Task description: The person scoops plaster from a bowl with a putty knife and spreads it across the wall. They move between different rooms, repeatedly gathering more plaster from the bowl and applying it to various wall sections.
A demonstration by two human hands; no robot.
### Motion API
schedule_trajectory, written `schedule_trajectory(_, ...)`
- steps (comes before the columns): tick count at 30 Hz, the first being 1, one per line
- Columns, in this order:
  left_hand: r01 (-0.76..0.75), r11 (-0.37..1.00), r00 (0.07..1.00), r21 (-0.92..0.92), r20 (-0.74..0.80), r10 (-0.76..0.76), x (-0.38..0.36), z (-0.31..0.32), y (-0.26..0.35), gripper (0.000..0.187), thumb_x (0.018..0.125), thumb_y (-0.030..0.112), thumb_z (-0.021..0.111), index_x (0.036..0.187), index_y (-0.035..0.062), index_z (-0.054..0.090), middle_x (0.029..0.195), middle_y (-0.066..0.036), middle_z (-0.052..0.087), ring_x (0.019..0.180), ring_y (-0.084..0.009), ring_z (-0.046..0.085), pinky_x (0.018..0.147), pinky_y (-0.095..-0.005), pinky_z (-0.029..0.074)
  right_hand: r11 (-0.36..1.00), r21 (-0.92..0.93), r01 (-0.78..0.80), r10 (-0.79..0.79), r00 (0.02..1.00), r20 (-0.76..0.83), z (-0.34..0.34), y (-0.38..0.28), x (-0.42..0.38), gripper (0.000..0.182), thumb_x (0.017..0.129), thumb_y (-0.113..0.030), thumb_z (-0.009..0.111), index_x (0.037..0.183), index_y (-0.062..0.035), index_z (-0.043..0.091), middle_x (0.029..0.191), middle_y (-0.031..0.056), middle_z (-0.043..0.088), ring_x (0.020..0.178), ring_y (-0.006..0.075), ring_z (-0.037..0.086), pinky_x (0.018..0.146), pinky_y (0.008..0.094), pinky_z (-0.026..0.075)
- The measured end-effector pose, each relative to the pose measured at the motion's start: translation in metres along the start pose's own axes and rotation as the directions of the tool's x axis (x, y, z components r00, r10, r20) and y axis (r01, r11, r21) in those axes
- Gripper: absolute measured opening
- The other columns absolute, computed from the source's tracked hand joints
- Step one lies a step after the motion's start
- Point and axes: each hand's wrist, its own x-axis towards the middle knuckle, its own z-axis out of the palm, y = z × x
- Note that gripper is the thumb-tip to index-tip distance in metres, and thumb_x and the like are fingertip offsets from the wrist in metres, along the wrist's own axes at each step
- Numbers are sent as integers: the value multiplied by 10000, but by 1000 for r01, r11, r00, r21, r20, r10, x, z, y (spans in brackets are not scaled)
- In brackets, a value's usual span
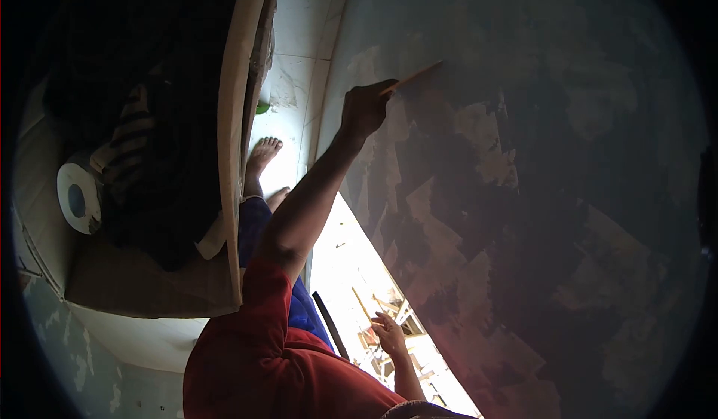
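My left hand is closed round a thin flat tool with an orange edge, at the upper middle. The tool lies at the surface of a grey-blue wall covered in lighter, uneven patches. Seen edge-on, its exact shape is unclear. Lower down, my right hand is raised near the wall's edge, against a bright background. Its fingers are apart and no object shows in them.
At the left, a large open cardboard box holds dark cloth and a white roll. Beyond its edge are a bare foot and pale floor tiles. Cluttered wooden pieces show in the bright area behind my right hand.
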Motion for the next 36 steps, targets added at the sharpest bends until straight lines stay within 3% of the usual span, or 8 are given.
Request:
schedule_trajectory(4,-164,977,986,-137,-61,157,-66,-3,-8,252,848,54,627,1094,92,663,931,-174,680,832,-288,683,690,-334,542,998,22,52,-54,996,69,5,-24,7,452,864,-126,571,1306,-72,494,1167,85,633,1026,193,615,900,306,461)
schedule_trajectory(10,235,967,958,-97,-144,-247,-15,3,-25,209,866,99,593,1061,89,667,864,-173,669,767,-337,657,649,-377,529,997,75,24,-27,999,40,-1,-48,-4,462,884,-137,556,1333,-71,467,1201,86,611,1053,192,602,909,305,455)
schedule_trajectory(17,219,975,960,-47,-165,-224,-34,51,-14,324,810,57,600,1126,116,643,911,-202,655,818,-354,652,717,-435,523,999,41,-32,30,998,52,5,-10,7,452,895,-111,566,1319,-10,451,1184,127,602,1087,195,569,934,310,452)
schedule_trajectory(19,35,995,979,-92,-197,-53,-71,32,0,312,823,35,595,1123,102,646,885,-205,661,787,-354,656,680,-421,522,1000,11,-13,11,994,106,10,-13,16,452,893,-110,565,1321,-15,452,1188,128,600,1089,199,569,937,313,451)
schedule_trajectory(24,282,949,913,-140,-264,-311,-26,5,-25,241,857,80,572,1083,55,652,853,-192,667,734,-354,656,637,-413,518,997,72,40,-46,996,81,-1,-46,9,454,891,-93,559,1327,-24,452,1215,141,578,1105,213,558,936,323,452)
schedule_trajectory(25,202,979,945,6,-264,-193,8,15,-57,224,865,113,565,1058,44,654,833,-189,667,730,-351,656,639,-416,518,994,81,69,-73,996,46,-5,-40,9,453,891,-94,568,1320,-6,449,1210,143,573,1095,204,558,928,312,454)
schedule_trajectory(28,72,932,995,355,-92,-41,41,39,-88,211,876,184,550,988,47,665,790,-178,664,744,-350,653,651,-426,515,989,134,57,-60,998,15,-12,-16,12,467,896,-104,578,1324,14,431,1183,127,579,1063,185,562,897,294,460)
schedule_trajectory(36,103,994,994,31,34,-104,-31,8,-49,179,866,176,598,1011,104,675,775,-171,652,723,-342,646,634,-422,510,998,54,-22,15,992,122,2,-8,24,464,896,-104,576,1328,-2,439,1211,125,582,1066,182,564,903,305,461)
